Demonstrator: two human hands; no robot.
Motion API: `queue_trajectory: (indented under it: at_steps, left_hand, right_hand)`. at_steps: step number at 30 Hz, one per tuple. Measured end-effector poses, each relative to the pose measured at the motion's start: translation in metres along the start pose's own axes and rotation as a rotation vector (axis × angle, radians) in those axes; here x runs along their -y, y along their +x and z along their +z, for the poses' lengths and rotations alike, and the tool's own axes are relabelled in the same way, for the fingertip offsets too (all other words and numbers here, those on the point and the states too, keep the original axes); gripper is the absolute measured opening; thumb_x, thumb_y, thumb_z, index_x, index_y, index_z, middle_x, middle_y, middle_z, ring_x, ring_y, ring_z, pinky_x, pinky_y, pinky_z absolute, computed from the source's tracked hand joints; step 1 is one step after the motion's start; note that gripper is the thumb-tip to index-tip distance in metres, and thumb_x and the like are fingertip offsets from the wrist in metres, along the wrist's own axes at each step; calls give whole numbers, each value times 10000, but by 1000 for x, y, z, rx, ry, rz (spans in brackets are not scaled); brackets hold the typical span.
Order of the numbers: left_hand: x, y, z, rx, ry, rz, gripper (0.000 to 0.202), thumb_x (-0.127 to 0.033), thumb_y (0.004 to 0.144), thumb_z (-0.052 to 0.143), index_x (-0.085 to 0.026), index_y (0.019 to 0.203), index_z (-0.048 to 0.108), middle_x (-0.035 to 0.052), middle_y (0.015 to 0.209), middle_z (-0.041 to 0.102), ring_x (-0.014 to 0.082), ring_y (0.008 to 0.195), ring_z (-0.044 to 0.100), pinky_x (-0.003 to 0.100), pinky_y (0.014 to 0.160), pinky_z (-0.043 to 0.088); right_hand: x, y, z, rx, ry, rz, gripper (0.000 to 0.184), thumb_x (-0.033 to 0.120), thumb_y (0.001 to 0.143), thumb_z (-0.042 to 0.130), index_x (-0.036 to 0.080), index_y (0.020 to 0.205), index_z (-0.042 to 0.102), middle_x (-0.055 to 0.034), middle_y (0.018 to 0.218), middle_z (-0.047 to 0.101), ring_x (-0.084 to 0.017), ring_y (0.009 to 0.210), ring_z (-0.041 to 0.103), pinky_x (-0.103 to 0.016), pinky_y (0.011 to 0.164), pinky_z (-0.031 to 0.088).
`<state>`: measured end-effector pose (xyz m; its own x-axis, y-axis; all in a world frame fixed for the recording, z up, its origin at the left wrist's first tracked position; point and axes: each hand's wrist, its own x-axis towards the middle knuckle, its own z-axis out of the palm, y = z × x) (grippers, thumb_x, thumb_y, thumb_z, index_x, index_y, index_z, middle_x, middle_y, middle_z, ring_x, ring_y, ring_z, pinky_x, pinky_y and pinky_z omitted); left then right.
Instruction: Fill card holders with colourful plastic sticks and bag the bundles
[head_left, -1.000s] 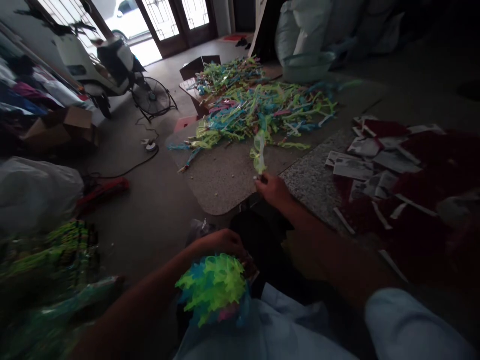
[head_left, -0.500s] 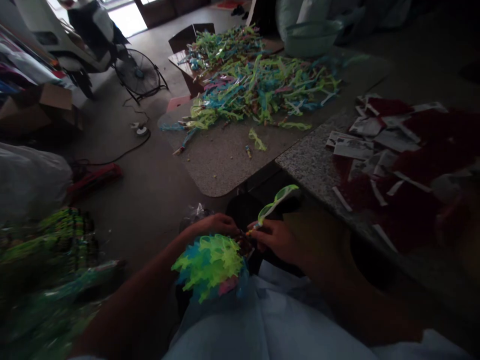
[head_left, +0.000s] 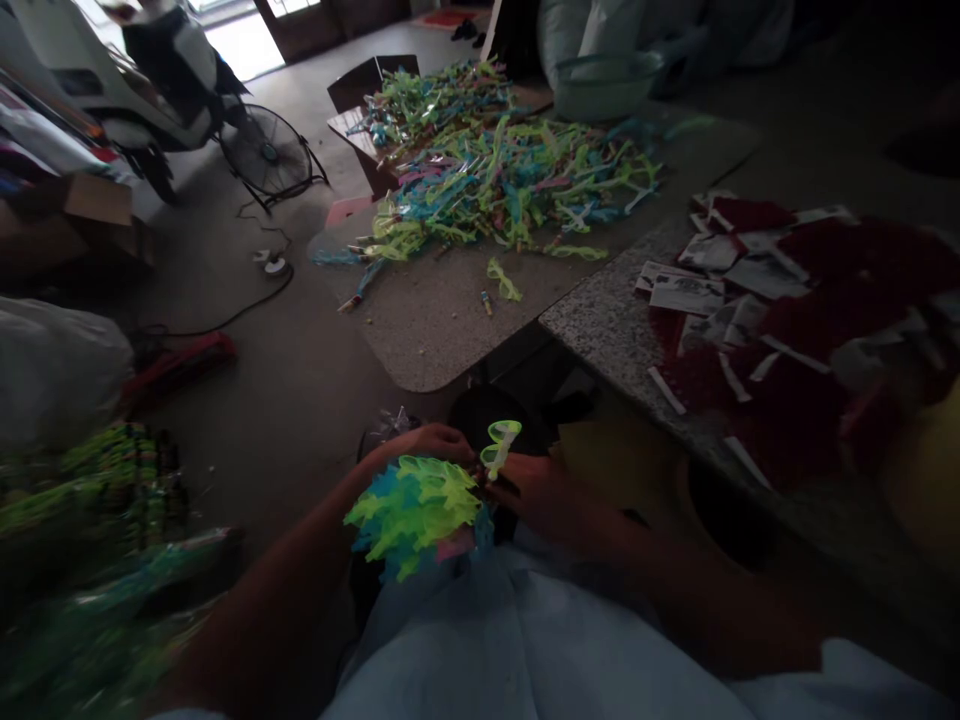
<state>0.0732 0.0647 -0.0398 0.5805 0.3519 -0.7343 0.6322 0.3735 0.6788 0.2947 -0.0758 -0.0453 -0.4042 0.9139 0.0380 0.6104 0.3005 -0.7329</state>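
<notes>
My left hand [head_left: 441, 442] is closed around a bunch of glasses-shaped plastic pieces [head_left: 416, 510], mostly yellow-green and blue with a bit of pink. The bunch fans out toward my body, and its gathered ends are hidden at the fingers. Right beside it, my right hand [head_left: 531, 490] pinches a single yellow-green glasses-shaped plastic piece [head_left: 501, 448], which stands nearly upright above the fingers. Both hands meet low over my lap, so their fingertips are partly hidden and dark.
A big heap of similar plastic pieces [head_left: 517, 180] covers the far part of the speckled table [head_left: 420, 340]. Dark red packets with white cards [head_left: 686, 292] lie on the right tabletop. A floor fan [head_left: 266, 150], a scooter and a cable stand left. Plastic bags lie at lower left.
My right hand has moved left, closer to the left hand. The single piece has swung from slanting rightward to nearly upright. My left hand still grips the bunch.
</notes>
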Motion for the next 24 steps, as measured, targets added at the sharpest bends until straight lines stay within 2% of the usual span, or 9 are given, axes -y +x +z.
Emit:
queue_trajectory:
  at_steps: [6,10,15,19,21,24]
  left_hand:
    - [6,0,-1,22,-53,12,376,-511,714,834,-178,873,759,58,850,732,200,772,657,286,724,511]
    - [8,0,-2,30,-60,26,377,-505,743,818,-169,901,758,66,872,735,202,784,661,294,730,512]
    - [8,0,-1,46,-74,19,439,-508,710,831,-142,937,745,75,870,743,210,783,654,302,732,507]
    - [3,-3,3,22,-54,-15,470,-549,720,801,-143,946,733,81,878,754,222,808,644,289,735,496]
    - [0,-6,6,12,-40,-21,481,-571,723,788,-142,933,730,88,885,758,233,820,647,280,727,492]
    - [-3,-8,8,-93,64,14,476,-570,762,758,-123,924,734,95,887,756,241,832,665,272,728,493]
  right_hand:
    - [-4,2,10,-43,-33,19,161,301,997,645,177,900,681,-43,886,691,-163,801,645,-266,720,461]
    - [0,6,5,-9,-13,2,116,271,984,654,163,961,689,-61,945,707,-178,851,665,-273,748,471]
    - [-1,10,-2,44,-19,-42,154,282,989,654,160,1068,706,-88,1020,727,-193,903,686,-269,765,473]
    - [-3,15,-10,106,43,-74,156,244,973,675,162,1096,725,-90,1051,745,-206,949,693,-273,805,472]
    - [-4,19,-14,130,84,-71,121,220,951,696,166,1051,739,-79,1038,750,-205,955,692,-268,810,469]
    - [-7,25,-19,158,117,-86,65,195,922,715,167,967,752,-60,973,750,-191,901,687,-254,781,458]
